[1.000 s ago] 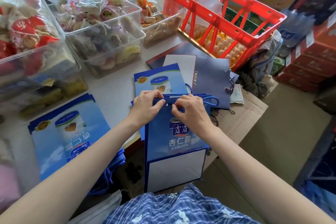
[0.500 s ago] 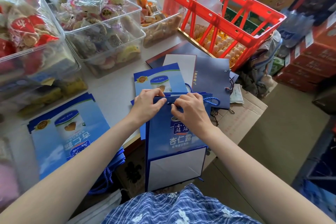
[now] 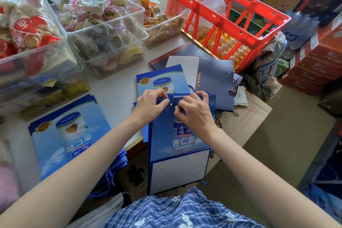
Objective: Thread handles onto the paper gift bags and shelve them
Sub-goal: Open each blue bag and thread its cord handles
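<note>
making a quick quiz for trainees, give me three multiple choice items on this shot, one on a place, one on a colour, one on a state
1. Where does the stack of printed bags lie?
A. left of the held bag
B. inside the crate
C. on the floor

2. What colour is the crate?
A. green
B. red
C. black

3. What is the right hand doing?
A. hanging idle
B. resting flat on the table
C. pinching the cord at the hole

Answers: 1 A, the stack lies on the table left of the held bag. 2 B, its bars are red. 3 C, its fingers pinch the cord while the left hand grips the bag's top edge.
</note>
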